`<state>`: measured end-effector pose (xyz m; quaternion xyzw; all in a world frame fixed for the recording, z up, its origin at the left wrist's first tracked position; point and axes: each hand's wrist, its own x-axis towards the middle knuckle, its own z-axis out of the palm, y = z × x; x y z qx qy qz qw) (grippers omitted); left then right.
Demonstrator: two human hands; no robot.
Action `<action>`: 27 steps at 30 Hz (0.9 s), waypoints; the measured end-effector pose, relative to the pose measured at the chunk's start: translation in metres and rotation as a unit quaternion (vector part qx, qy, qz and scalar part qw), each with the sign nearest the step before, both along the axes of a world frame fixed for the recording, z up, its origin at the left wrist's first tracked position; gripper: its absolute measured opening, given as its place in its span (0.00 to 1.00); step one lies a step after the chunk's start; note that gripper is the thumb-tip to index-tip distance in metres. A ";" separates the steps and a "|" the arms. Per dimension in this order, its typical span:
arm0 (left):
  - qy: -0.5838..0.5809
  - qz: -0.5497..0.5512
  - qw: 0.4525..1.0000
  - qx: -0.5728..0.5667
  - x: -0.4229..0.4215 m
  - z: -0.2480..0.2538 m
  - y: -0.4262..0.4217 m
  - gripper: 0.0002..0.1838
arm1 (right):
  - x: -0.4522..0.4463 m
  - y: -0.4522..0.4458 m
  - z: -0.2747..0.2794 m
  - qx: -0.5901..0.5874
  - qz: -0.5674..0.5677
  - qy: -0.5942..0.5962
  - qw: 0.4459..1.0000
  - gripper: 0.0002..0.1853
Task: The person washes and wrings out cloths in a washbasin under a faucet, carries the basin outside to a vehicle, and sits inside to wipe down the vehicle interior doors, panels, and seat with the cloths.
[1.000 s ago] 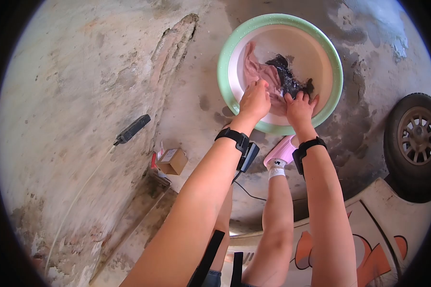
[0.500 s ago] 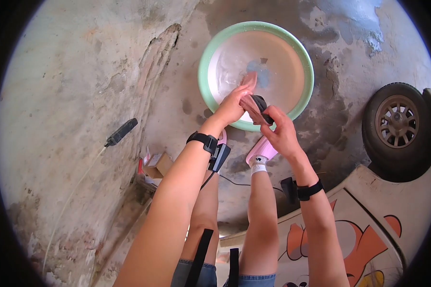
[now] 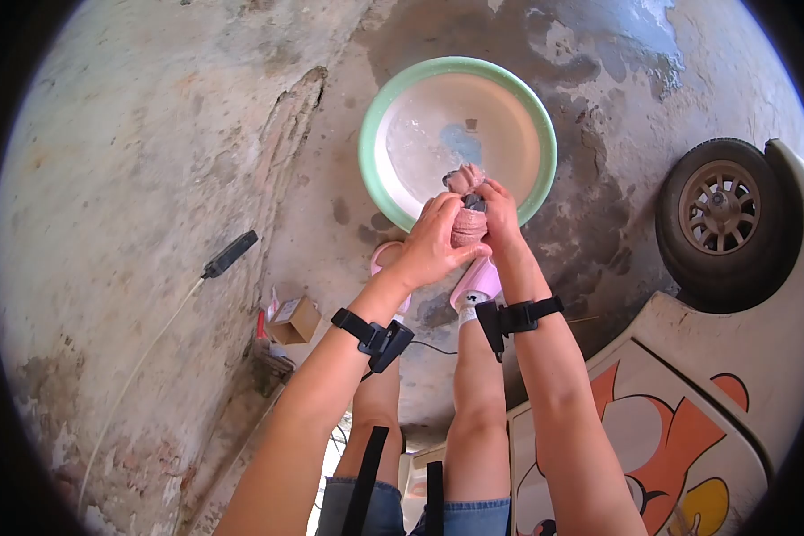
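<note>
A wet bundle of pink and dark cloth (image 3: 469,225) is bunched between my two hands, over the near edge of a round basin (image 3: 375,183) with a green rim. My left hand (image 3: 433,241) wraps round the bundle from the left, fingers closed on it. From the right, my right hand (image 3: 500,214) grips the same bundle, its fingers partly hidden behind the cloth. Part of the cloth sticks out above my hands, over the basin's white inside. Shallow water and a bluish patch (image 3: 460,143) show at the basin's bottom.
A spare wheel (image 3: 722,214) stands at the right beside a panel with a painted cartoon (image 3: 634,429). On the left are a black power strip (image 3: 230,255) with a pale cable and a small cardboard box (image 3: 295,320). Pink slippers (image 3: 475,281) are on my feet below the basin.
The cloths have come up out of the basin and are now bunched together between my hands at its near edge. My right hand has moved in closer to my left.
</note>
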<state>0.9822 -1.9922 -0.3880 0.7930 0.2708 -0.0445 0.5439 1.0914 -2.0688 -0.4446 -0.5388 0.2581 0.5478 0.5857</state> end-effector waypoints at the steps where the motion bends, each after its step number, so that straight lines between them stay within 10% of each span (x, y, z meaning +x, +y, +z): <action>1: -0.022 0.031 0.999 0.006 0.001 -0.003 0.003 0.36 | -0.002 0.002 0.008 0.002 0.000 0.000 1.000 0.18; 4: -0.048 0.179 0.979 -0.082 0.007 -0.032 0.011 0.37 | -0.008 0.010 0.034 0.025 -0.040 -0.012 0.999 0.17; 6: -0.077 0.372 0.878 -0.293 0.026 -0.007 0.017 0.36 | -0.010 0.020 0.051 0.045 -0.042 0.027 0.998 0.17; 9: -0.101 0.365 0.759 -0.530 0.035 0.001 0.038 0.30 | -0.011 0.015 0.063 0.093 -0.011 0.084 0.992 0.19; 19: -0.113 0.254 0.847 -0.453 0.056 0.033 0.044 0.19 | 0.009 -0.005 0.070 0.305 0.015 0.280 0.910 0.43; 27: -0.071 0.213 0.833 -0.505 0.062 0.035 0.059 0.23 | 0.024 0.011 0.088 0.234 0.208 0.134 0.940 0.12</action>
